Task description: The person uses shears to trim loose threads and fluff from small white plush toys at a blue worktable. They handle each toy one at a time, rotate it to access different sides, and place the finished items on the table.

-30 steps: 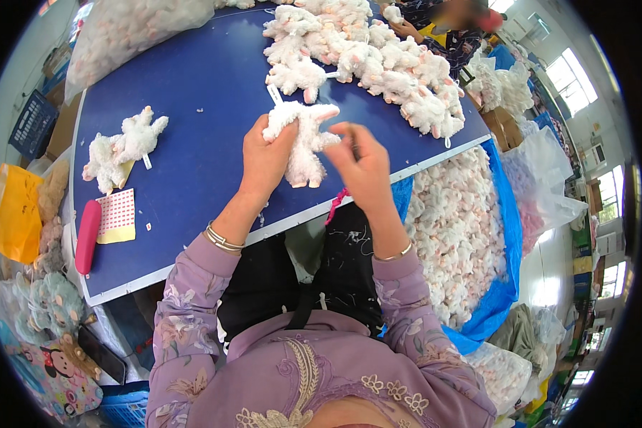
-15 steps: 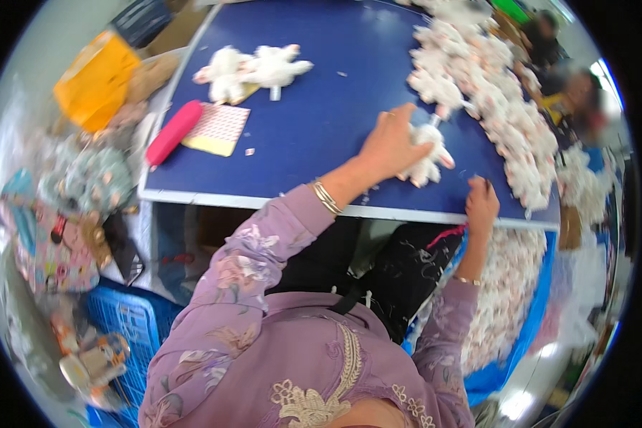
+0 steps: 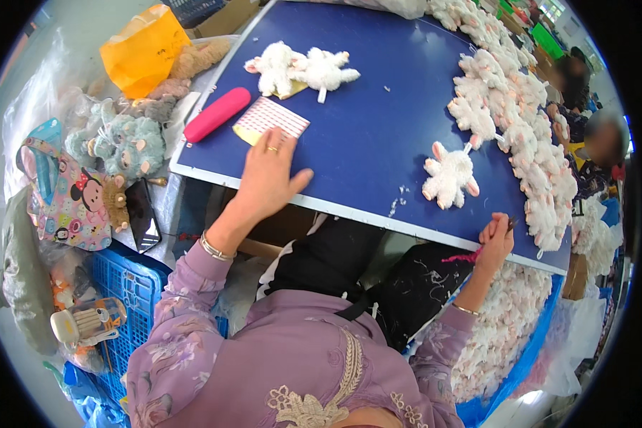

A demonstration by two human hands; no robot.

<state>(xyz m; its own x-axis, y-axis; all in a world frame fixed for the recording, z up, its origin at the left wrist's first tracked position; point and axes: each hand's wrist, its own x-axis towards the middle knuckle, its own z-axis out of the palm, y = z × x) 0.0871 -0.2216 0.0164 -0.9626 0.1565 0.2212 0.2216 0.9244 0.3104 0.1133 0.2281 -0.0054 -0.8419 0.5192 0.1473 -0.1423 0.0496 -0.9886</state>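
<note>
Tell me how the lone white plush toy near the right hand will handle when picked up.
The white plush toy, with its fuzzy body, would likely squash softly and feel light. The shaggy pile probably gives good grip. Limbs spread out on the blue table, it seems unlikely to roll.

Yellow bag; dark phone near blue crate
</note>
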